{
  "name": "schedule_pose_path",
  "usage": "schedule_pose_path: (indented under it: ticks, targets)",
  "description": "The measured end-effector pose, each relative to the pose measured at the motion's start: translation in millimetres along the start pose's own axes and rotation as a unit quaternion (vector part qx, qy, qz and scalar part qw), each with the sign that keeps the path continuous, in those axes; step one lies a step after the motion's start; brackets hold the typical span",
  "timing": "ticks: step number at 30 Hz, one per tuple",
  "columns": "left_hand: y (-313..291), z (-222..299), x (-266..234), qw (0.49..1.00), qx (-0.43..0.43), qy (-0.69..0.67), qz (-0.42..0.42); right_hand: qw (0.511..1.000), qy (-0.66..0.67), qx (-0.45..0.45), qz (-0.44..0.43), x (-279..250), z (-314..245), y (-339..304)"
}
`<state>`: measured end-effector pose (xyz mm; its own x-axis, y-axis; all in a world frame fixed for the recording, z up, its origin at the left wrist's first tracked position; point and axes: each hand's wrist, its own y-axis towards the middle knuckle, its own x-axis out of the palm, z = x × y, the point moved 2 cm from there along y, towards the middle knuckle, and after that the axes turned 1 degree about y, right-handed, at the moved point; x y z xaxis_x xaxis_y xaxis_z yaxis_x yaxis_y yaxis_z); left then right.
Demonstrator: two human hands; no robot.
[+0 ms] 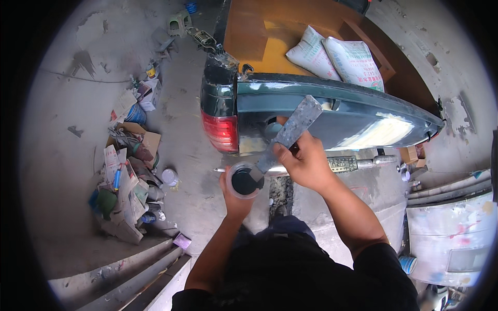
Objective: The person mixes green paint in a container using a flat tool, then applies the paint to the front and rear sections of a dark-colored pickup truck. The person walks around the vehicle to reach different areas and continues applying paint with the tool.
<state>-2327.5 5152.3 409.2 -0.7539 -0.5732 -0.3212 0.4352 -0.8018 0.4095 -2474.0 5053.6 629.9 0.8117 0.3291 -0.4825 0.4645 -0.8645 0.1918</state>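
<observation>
Mid-frame, the left hand [237,204] curls its fingers round a clear cup [243,196]; the right hand [310,165] pinches a speckled strip [299,123].

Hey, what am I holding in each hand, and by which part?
Your left hand holds a clear cup by its side; your right hand holds a flat grey scraper around its middle.

Two sacks [354,63], one cup [241,166], one scraper [300,121]
</observation>
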Motion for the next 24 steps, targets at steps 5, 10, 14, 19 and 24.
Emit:
schedule_pose_path:
  ticks: [5,10,14,19,24]
  targets:
    - [26,18,9,0.998,-0.013,0.002,0.057,0.996,0.063,-0.055,0.011,-11,9,26]
    - [54,44,31,0.983,-0.034,0.092,0.156,0.987,0.098,-0.114,-0.061,-35,13,75]
    - [68,46,62,0.963,-0.063,0.099,0.244,0.97,0.136,-0.181,-0.091,-54,17,115]
    - [86,69,86,0.924,-0.121,0.131,0.337,0.949,0.134,-0.213,-0.192,-65,1,154]
    - [98,89,94,0.911,-0.138,0.13,0.367,0.941,0.079,-0.267,-0.191,-74,-30,174]
